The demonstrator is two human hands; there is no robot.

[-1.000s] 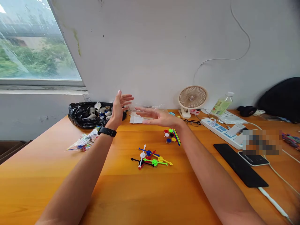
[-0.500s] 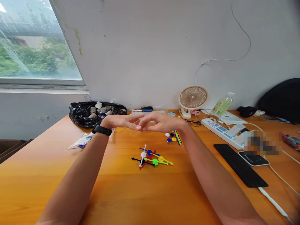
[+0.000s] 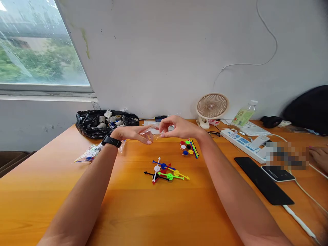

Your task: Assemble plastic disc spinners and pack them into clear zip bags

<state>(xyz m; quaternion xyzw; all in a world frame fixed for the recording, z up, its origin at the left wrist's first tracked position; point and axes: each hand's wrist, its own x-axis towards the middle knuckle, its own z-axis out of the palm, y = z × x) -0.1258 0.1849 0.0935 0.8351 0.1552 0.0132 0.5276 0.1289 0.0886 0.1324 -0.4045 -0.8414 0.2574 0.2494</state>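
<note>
So, moving from left to right with the pile of arrows (image 3: 166,172) at mid-table as the landmark: far to its left and back, a black bag (image 3: 106,123) full of small parts sits against the wall, and nearer, left of the pile, lies a crumpled clear packet (image 3: 89,154) with coloured bits inside.

Above and behind the pile, both hands meet over the table (image 3: 77,191). The left hand (image 3: 133,133), with a watch (image 3: 111,141) at the wrist, lies flat and palm down, fingers stretched out toward the right, touching a clear plastic bag (image 3: 152,131) at its edge. The right hand (image 3: 179,128) is curled, thumb and forefinger pinched on the other side of that same bag. The bag hangs between the hands, just above the wood behind the pile; I cannot tell whether anything is inside it.

As a judgement: the pile looks assembled, several arrows crossed with discs on them, so some of the joining seems done. Just right of and behind the pile, a smaller cluster of loose discs and sticks (image 3: 189,148) lies untouched, so that part appears left over.

Further right stand a small fan (image 3: 212,106), a bottle (image 3: 243,114), a power strip (image 3: 243,145) and a dark phone (image 3: 263,184). Another person's hand (image 3: 319,156) rests at the far right edge.
</note>
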